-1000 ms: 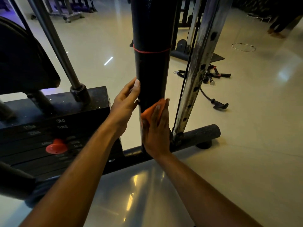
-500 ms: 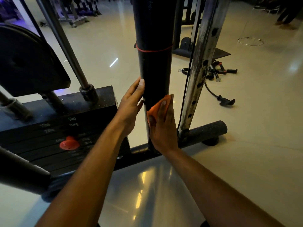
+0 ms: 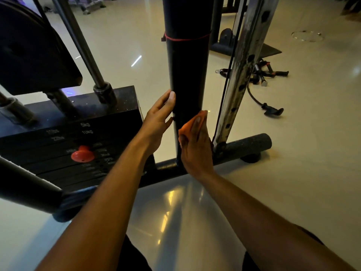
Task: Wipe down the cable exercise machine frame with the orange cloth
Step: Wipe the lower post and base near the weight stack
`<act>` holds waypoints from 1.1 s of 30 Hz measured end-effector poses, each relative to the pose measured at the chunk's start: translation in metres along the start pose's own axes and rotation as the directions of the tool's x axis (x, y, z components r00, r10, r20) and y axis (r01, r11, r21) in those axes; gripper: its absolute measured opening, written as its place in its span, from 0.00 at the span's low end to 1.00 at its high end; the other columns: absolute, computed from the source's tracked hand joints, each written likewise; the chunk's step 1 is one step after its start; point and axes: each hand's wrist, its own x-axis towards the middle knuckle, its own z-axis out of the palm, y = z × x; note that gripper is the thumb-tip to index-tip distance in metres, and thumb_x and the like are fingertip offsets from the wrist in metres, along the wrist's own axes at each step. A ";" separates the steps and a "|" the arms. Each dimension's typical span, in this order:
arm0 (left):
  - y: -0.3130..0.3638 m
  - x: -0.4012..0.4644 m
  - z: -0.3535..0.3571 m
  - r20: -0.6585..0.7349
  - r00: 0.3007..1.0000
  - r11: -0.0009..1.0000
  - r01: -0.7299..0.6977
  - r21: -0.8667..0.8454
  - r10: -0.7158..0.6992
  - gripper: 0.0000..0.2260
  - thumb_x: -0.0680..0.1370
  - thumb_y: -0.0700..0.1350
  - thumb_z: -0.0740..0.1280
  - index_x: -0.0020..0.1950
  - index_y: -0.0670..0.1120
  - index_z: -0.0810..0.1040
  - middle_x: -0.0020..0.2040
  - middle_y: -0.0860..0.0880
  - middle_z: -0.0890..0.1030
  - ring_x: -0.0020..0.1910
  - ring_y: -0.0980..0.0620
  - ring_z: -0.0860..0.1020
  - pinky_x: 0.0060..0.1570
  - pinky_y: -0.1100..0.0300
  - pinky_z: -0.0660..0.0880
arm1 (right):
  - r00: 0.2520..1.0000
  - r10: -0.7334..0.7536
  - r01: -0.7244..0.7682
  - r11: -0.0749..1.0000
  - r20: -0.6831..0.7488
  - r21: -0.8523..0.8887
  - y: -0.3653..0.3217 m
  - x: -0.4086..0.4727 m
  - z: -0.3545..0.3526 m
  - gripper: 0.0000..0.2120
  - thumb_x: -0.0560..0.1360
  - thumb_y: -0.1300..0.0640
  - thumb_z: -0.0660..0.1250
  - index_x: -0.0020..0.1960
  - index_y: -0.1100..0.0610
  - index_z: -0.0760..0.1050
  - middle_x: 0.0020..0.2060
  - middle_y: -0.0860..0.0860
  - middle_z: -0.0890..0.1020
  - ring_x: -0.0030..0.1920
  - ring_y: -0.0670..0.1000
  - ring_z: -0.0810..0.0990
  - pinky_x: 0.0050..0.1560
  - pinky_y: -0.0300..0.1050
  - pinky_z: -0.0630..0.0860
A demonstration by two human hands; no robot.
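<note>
Left hand: the left hand comes up from the lower left on a long bare forearm, fingers straight and close together, their tips laid flat against the left side of the black post. It grips nothing; the thumb hangs apart, just short of the post.

Right hand: the right hand reaches in from the lower right, palm turned toward the post, fingers straight and pointing up. It presses the orange cloth flat against the lower right face of the post rather than clutching it.

Cloth: bunched between the right fingers and the post, showing above the fingertips and beside the thumb, low on the post and just above the base bar.

Post: upright and dark, a thin red band round it well above both hands.

Rail: a worn silver rail with holes rises just right of the right hand, a thin black cable running beside it.

Weights: the weight stack sits to the left of the left arm, a red pin on its face.

Floor: pale glossy floor, with loose black handles lying beyond the rail.

Stance: both forearms stretch forward side by side, the hands flanking the post at nearly the same height.
</note>
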 end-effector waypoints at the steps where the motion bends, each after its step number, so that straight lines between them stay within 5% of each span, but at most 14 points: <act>1: -0.001 0.000 0.000 0.009 1.000 1.000 0.005 -0.001 -0.005 0.26 0.86 0.62 0.62 0.83 0.57 0.67 0.80 0.56 0.72 0.82 0.51 0.66 0.83 0.40 0.61 | 0.999 0.021 -0.021 1.000 0.026 0.014 0.007 -0.009 0.006 0.39 0.87 0.33 0.49 0.82 0.38 0.22 0.88 0.59 0.46 0.85 0.64 0.59 0.78 0.70 0.70; 5: -0.004 0.004 -0.001 0.022 1.000 1.000 0.003 0.014 -0.004 0.27 0.85 0.64 0.62 0.83 0.57 0.69 0.79 0.55 0.74 0.81 0.51 0.67 0.82 0.40 0.61 | 0.999 0.039 -0.039 0.996 -0.001 0.077 -0.003 0.001 0.004 0.44 0.89 0.41 0.59 0.85 0.45 0.25 0.88 0.59 0.45 0.85 0.63 0.58 0.78 0.67 0.71; 9: -0.007 0.009 -0.003 0.029 1.000 1.000 -0.004 0.023 0.004 0.31 0.82 0.67 0.63 0.82 0.57 0.69 0.78 0.55 0.75 0.80 0.51 0.70 0.81 0.39 0.64 | 0.993 -0.019 0.025 0.998 -0.116 0.058 -0.021 0.029 -0.006 0.38 0.88 0.37 0.51 0.86 0.52 0.33 0.88 0.58 0.45 0.87 0.60 0.55 0.81 0.54 0.63; 13: -0.011 0.011 -0.004 0.019 0.999 0.999 -0.031 0.027 0.030 0.35 0.79 0.70 0.65 0.83 0.56 0.68 0.79 0.54 0.74 0.80 0.50 0.69 0.81 0.39 0.64 | 0.999 -0.024 0.020 0.997 -0.048 -0.076 0.005 -0.005 0.019 0.43 0.89 0.43 0.57 0.84 0.46 0.24 0.87 0.59 0.39 0.87 0.64 0.51 0.82 0.66 0.64; 16: -0.017 0.010 -0.003 0.006 1.000 0.999 -0.026 0.047 0.025 0.34 0.81 0.69 0.64 0.84 0.55 0.67 0.80 0.53 0.73 0.81 0.51 0.69 0.81 0.40 0.64 | 1.000 -0.010 0.011 0.997 0.017 -0.075 0.027 -0.036 0.034 0.44 0.89 0.46 0.58 0.83 0.43 0.22 0.85 0.51 0.29 0.87 0.64 0.47 0.80 0.73 0.63; 19: -0.027 0.004 0.002 -0.006 1.000 0.997 -0.007 0.072 0.008 0.26 0.86 0.64 0.59 0.82 0.55 0.70 0.78 0.54 0.75 0.78 0.52 0.71 0.79 0.44 0.68 | 0.999 0.043 -0.043 0.999 -0.022 0.016 0.014 -0.019 0.031 0.48 0.88 0.46 0.63 0.84 0.46 0.23 0.87 0.57 0.37 0.87 0.64 0.52 0.80 0.72 0.64; 22: -0.036 0.002 0.003 -0.014 1.000 0.994 0.008 0.111 -0.007 0.21 0.88 0.60 0.55 0.78 0.55 0.72 0.74 0.55 0.78 0.73 0.56 0.75 0.68 0.58 0.75 | 0.985 0.146 -0.137 0.985 -0.087 0.104 -0.005 0.004 0.027 0.42 0.88 0.39 0.57 0.85 0.45 0.28 0.88 0.53 0.40 0.88 0.58 0.52 0.84 0.65 0.61; 27: -0.039 0.008 -0.004 0.020 0.999 0.993 0.042 0.111 -0.045 0.29 0.85 0.66 0.58 0.83 0.55 0.67 0.80 0.52 0.73 0.80 0.50 0.69 0.79 0.41 0.66 | 0.983 0.183 -0.183 0.982 -0.014 -0.043 0.021 -0.050 0.056 0.45 0.89 0.46 0.59 0.83 0.43 0.23 0.86 0.50 0.33 0.88 0.60 0.44 0.84 0.70 0.56; 30: -0.046 0.008 -0.003 0.029 0.999 0.994 0.042 0.099 -0.045 0.35 0.80 0.69 0.58 0.84 0.55 0.66 0.81 0.53 0.72 0.81 0.51 0.68 0.81 0.41 0.63 | 0.961 0.275 -0.275 0.961 -0.026 -0.037 0.038 -0.068 0.073 0.40 0.90 0.44 0.54 0.85 0.46 0.25 0.88 0.54 0.38 0.88 0.56 0.39 0.84 0.72 0.50; 33: -0.062 0.010 -0.002 0.036 0.999 0.997 0.026 0.073 -0.029 0.30 0.84 0.67 0.57 0.83 0.55 0.67 0.80 0.53 0.72 0.81 0.50 0.68 0.81 0.41 0.63 | 0.963 0.252 -0.254 0.967 -0.093 -0.011 0.030 -0.052 0.077 0.44 0.88 0.47 0.63 0.88 0.58 0.35 0.88 0.56 0.39 0.88 0.59 0.39 0.85 0.70 0.46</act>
